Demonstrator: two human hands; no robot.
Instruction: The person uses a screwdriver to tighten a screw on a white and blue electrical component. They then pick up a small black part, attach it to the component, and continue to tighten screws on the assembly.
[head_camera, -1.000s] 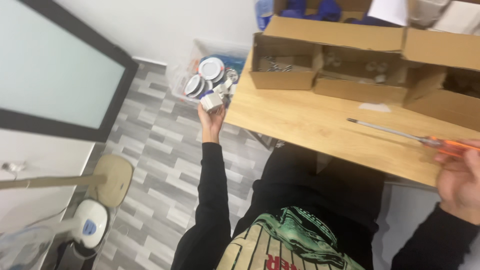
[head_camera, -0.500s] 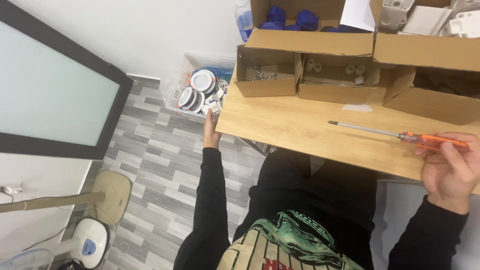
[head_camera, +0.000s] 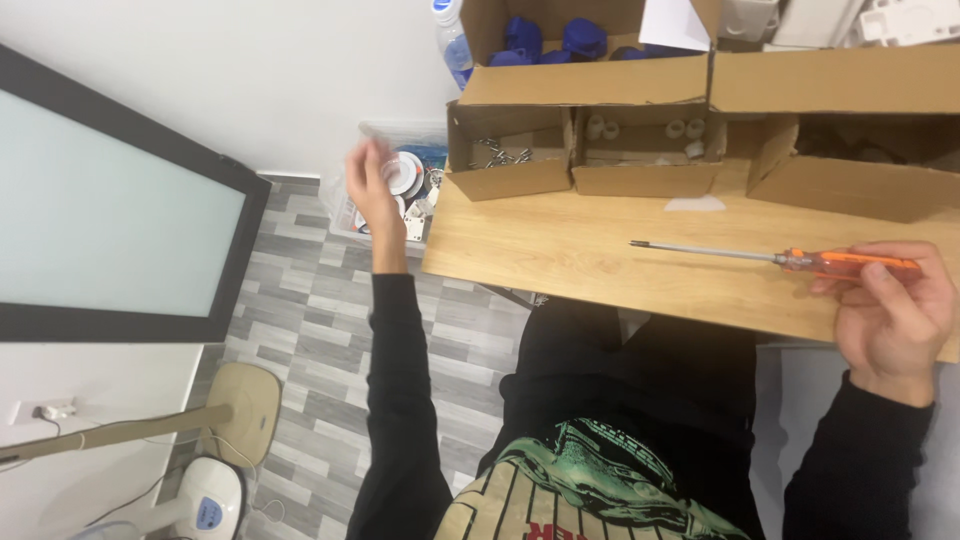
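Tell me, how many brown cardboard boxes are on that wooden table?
4: one small box at left, one beside it, a large one at right, another behind holding blue parts. More may sit out of frame.

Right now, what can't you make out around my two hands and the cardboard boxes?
Head view only:
- Left hand: motion-blurred; whether it grips anything is unclear.
- Clear plastic bin of round white parts: partly behind that hand and the wooden table.
- Rightmost brown cardboard box: shadowed interior.
- Orange-handled screwdriver: handle end covered by right hand.
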